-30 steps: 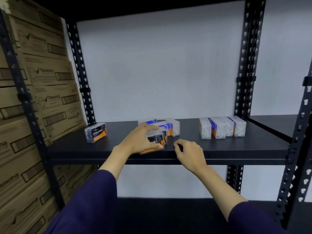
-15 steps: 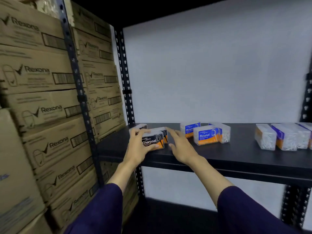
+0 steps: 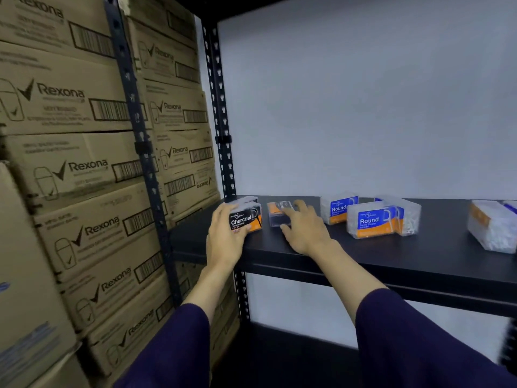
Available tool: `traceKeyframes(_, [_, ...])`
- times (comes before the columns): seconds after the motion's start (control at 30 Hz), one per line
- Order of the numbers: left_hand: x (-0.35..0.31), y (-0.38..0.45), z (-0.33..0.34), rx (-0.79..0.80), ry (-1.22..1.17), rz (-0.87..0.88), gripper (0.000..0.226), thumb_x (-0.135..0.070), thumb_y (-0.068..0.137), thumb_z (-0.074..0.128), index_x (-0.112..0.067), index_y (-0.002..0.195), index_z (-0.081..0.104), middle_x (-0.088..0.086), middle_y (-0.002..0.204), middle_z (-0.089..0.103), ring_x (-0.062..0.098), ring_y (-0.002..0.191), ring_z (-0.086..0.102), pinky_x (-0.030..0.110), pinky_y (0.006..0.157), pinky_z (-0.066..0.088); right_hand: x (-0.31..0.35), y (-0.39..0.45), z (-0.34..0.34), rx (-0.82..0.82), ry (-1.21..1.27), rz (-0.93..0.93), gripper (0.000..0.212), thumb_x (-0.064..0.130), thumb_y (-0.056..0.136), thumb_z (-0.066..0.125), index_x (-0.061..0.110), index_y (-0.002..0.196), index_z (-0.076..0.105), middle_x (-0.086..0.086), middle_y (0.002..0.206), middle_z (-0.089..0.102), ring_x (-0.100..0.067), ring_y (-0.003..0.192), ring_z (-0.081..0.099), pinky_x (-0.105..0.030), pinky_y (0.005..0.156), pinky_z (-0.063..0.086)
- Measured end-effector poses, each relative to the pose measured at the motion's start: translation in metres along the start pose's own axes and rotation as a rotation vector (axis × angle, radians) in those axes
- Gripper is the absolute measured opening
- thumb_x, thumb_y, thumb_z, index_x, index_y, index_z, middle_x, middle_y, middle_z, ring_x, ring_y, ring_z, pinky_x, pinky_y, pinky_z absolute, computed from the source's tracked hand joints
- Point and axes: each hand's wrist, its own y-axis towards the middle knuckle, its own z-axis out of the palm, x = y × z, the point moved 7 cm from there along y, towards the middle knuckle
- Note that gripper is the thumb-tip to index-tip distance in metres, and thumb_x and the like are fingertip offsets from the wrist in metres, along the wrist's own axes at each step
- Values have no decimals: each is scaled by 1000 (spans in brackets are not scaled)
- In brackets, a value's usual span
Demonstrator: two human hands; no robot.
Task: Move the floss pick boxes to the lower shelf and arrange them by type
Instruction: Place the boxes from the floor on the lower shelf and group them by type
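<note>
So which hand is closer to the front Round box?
Right. The right hand lies on the shelf just left of the Round box, apart from it. The left hand is farther left, gripping the Charcoal box.

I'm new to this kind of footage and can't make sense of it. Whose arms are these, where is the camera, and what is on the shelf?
There is no machine here: a person wears a wide-angle camera on the head, looking down at their own arms. The black shelf carries small floss pick boxes. The left hand grips a box labelled Charcoal. The right hand rests on a second dark box, without clearly gripping it. Further right stand blue-labelled Round boxes. The stacked cartons on the left read Rexona.
</note>
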Motion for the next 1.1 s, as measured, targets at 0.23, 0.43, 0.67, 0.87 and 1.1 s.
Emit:
traceKeyframes(0.23, [2, 12, 14, 78, 185, -101, 53, -18, 90, 63, -28, 136, 39, -2, 145, 38, 23, 120, 50, 32, 78, 36, -4, 1, 5, 63, 98, 50, 52, 41, 97, 46, 22, 145, 34, -12, 151, 27, -33, 132, 38, -46, 100, 43])
traceKeyframes(0.43, [15, 14, 20, 111, 248, -178, 76, -31, 89, 65, -27, 147, 16, 1, 147, 38, 26, 122, 50, 42, 89, 43, -7, 6, 0, -37, 86, 200, 67, 58, 93, 41, 12, 142, 31, -20, 137, 44, -36, 126, 44, -44, 94, 43])
traceKeyframes(0.67, [24, 19, 24, 104, 290, -203, 79, -36, 87, 65, -25, 147, 14, 3, 144, 45, 27, 123, 50, 41, 92, 42, -10, 23, 20, 48, 188, 429, 92, 78, 81, 38, 3, 135, 47, -18, 140, 45, -34, 131, 38, -43, 104, 33])
traceKeyframes(0.87, [25, 18, 24, 81, 304, -188, 76, -35, 88, 64, -26, 145, 16, 2, 142, 47, 26, 122, 50, 41, 91, 41, 2, 32, 13, -143, 632, 322, 58, 34, 76, 74, 13, 113, 35, -12, 116, 50, -30, 103, 54, -41, 84, 50])
traceKeyframes(1.1, [24, 18, 23, 76, 294, -188, 74, -36, 88, 64, -27, 144, 17, 2, 140, 49, 27, 122, 51, 41, 90, 42, -6, 26, 8, -157, 540, 264, 45, -4, 86, 58, 13, 121, 37, -15, 111, 51, -26, 90, 50, -31, 73, 37])
